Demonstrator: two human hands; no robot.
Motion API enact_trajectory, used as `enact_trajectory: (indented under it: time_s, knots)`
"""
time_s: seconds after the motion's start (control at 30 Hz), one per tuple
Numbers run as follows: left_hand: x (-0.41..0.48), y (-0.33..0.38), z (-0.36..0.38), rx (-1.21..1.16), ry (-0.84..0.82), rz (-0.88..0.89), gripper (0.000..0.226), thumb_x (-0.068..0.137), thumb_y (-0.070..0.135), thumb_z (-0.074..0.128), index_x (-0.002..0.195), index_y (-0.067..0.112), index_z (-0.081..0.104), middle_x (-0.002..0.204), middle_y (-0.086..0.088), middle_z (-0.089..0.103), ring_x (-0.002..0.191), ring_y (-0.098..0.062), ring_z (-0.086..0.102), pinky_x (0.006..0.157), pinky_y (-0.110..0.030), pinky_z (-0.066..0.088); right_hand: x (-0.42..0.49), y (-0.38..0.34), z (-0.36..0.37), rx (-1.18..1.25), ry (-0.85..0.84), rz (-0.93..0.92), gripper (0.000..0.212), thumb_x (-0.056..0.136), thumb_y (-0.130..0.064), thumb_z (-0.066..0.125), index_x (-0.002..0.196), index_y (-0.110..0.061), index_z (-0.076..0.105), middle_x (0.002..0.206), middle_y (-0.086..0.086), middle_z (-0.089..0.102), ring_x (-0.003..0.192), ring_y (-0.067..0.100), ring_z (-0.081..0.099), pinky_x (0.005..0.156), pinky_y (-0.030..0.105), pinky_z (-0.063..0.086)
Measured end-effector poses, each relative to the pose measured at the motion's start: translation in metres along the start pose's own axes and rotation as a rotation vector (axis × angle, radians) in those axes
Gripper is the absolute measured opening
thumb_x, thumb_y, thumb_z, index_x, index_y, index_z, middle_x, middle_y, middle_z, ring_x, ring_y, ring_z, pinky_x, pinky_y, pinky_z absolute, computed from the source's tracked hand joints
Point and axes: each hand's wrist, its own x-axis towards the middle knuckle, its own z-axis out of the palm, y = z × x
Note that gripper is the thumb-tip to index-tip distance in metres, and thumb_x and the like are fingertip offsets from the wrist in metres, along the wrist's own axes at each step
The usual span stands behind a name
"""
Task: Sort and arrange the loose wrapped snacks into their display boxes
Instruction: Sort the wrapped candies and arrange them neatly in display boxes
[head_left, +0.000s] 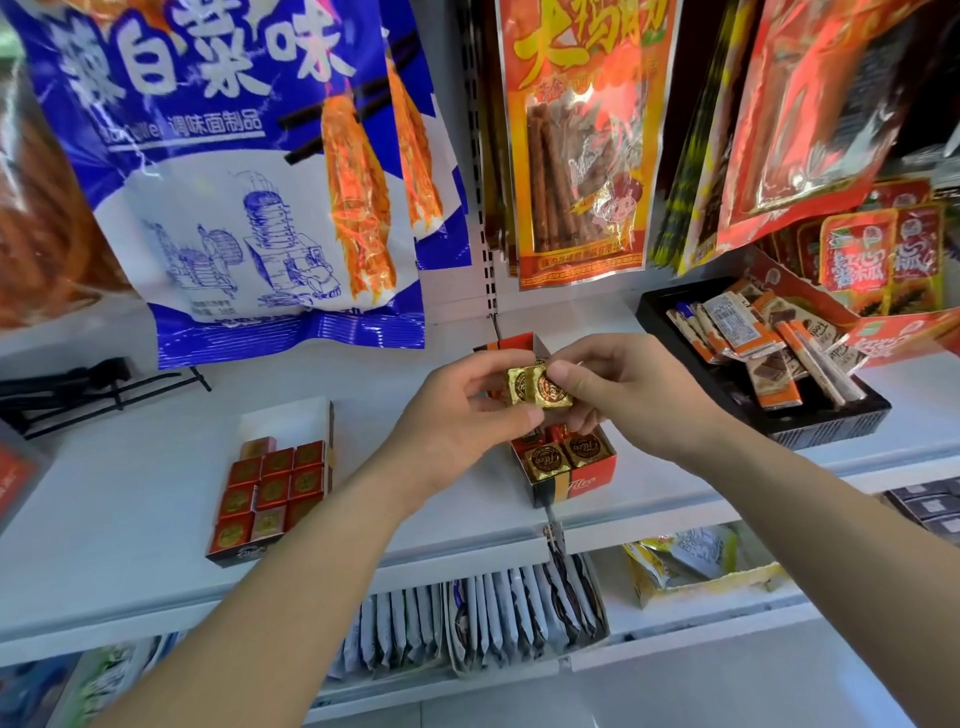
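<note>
A: Light?
B: Bright, even, prob. overhead store lamps. White shelf (130, 493) is almost blown out; shadows on it are faint and soft.
A: Glare?
B: Yes. Gold wrapped snacks (540, 387) at centre glint, and the red bag (810, 114) hanging top right has hot white streaks on its foil.
A: Sharp?
B: Centre is ok, slightly soft w/ compression smear. Edges are worse: the blue bag (234, 156) has smeary print, and the bottom left corner is just blur.
A: Distortion?
B: Wide-angle bend. The shelf's front edge curves, and things near the sides lean outward.
</note>
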Motion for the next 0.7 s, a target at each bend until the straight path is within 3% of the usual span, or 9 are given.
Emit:
enact_trajectory:
  time_s: [0.17, 0.33, 0.43, 0.53, 0.7]
  knots:
    - [0.004, 0.0, 0.008, -0.01, 0.016, 0.028, 0.031, 0.09, 0.021, 0.069, 0.118, 0.033, 0.067, 0.108, 0.002, 0.07, 0.095, -0.012, 0.069, 0.078, -0.025, 0.058, 0.005, 0.002, -0.001, 0.001, 0.071, 0.041, 0.032, 0.086, -0.035, 0.071, 0.092, -0.006, 0.062, 0.065, 0.008, 0.072, 0.055, 0.02, 0.069, 0.054, 0.026, 0.058]
    - [0.012, -0.005, 0.013, -0.049, 0.05, -0.012, 0.033, 0.086, 0.018, 0.073, 0.118, 0.026, 0.065, 0.107, 0.002, 0.073, 0.098, -0.016, 0.07, 0.082, -0.032, 0.059, 0.005, 0.006, -0.005, 0.045, 0.001, 0.076, 0.039, 0.084, -0.04, 0.07, 0.113, -0.016, 0.067, 0.097, 0.003, 0.074, 0.079, 0.019, 0.074, 0.066, 0.031, 0.062]
    - [0.017, -0.005, 0.016, -0.067, 0.07, -0.02, 0.035, 0.08, 0.018, 0.079, 0.111, 0.021, 0.062, 0.103, 0.0, 0.075, 0.098, -0.019, 0.071, 0.088, -0.04, 0.058, 0.004, 0.007, -0.01, 0.124, -0.011, 0.085, 0.032, 0.086, -0.031, 0.071, 0.113, -0.015, 0.07, 0.094, 0.002, 0.076, 0.08, 0.021, 0.075, 0.061, 0.028, 0.058]
    - [0.021, -0.002, 0.021, -0.073, 0.056, -0.007, 0.031, 0.082, 0.016, 0.077, 0.111, 0.018, 0.066, 0.104, 0.0, 0.073, 0.098, -0.02, 0.071, 0.086, -0.038, 0.06, 0.003, 0.008, -0.012, 0.084, 0.047, 0.048, 0.034, 0.08, -0.04, 0.07, 0.106, -0.019, 0.073, 0.09, 0.001, 0.076, 0.079, 0.023, 0.074, 0.064, 0.036, 0.061]
    - [0.029, -0.001, 0.031, -0.029, 0.058, 0.054, 0.026, 0.087, 0.019, 0.073, 0.111, 0.03, 0.072, 0.111, 0.006, 0.068, 0.104, -0.019, 0.068, 0.088, -0.04, 0.059, 0.002, 0.011, -0.022, 0.116, 0.117, 0.085, 0.032, 0.084, -0.037, 0.073, 0.106, -0.013, 0.072, 0.089, 0.005, 0.077, 0.074, 0.023, 0.075, 0.066, 0.038, 0.062]
